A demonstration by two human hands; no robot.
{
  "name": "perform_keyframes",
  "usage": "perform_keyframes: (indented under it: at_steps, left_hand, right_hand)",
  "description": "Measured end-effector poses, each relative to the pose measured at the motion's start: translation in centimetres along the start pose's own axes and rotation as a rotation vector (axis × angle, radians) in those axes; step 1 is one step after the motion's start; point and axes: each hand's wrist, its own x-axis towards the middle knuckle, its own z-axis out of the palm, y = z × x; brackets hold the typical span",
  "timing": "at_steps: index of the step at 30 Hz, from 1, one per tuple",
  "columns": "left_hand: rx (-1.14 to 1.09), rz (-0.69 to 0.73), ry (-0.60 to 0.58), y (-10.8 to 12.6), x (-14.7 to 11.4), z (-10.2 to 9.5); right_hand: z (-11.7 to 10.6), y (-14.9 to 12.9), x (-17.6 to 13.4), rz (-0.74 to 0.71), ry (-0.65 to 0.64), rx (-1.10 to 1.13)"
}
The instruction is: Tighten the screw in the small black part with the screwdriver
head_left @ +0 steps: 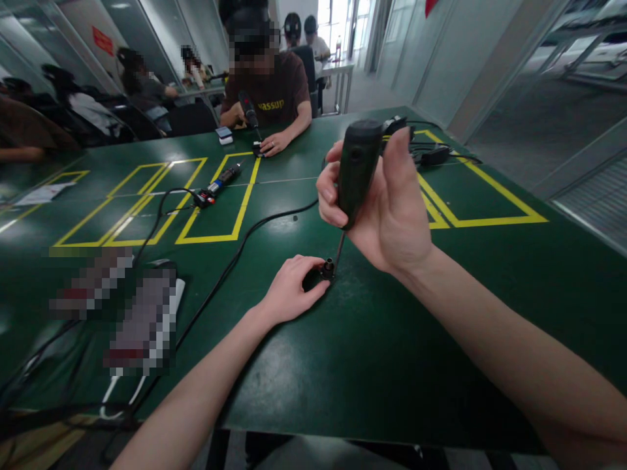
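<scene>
While the small dark part (pixel 328 266) sits on the green surface (pixel 401 365), probably light, rigid and slick, the half-curled left hand (pixel 295 286) pinches it low, a sensible hold; the right hand (pixel 396 212) curls firmly round a likely heftier driver (pixel 359 171), its shaft (pixel 340 247) pointing down.

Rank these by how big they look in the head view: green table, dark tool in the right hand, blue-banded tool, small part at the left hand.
1. Green table
2. Dark tool in the right hand, enlarged by nearness
3. Blue-banded tool, lying farther off
4. Small part at the left hand
</scene>
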Motion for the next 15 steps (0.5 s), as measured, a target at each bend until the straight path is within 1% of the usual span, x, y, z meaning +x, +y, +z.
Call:
perform_keyframes:
  at_steps: [6, 9, 13, 15]
  left_hand:
    - [-0.005, 0.004, 0.005, 0.01, -0.05, -0.05]
    - [-0.005, 0.007, 0.004, 0.0, -0.02, -0.09]
    - [-0.005, 0.006, 0.002, -0.05, -0.03, -0.08]
    - [-0.004, 0.006, 0.002, -0.08, -0.02, -0.04]
  right_hand:
    - [-0.18, 0.07, -0.13, 0.066, 0.014, -0.07]
    - [-0.01, -0.1, -0.16, 0.085, -0.004, -0.065]
    - [-0.22, 0.14, -0.25, 0.002, -0.056, 0.002]
    - [-0.53, 0.36, -0.24, -0.018, -0.065, -0.002]
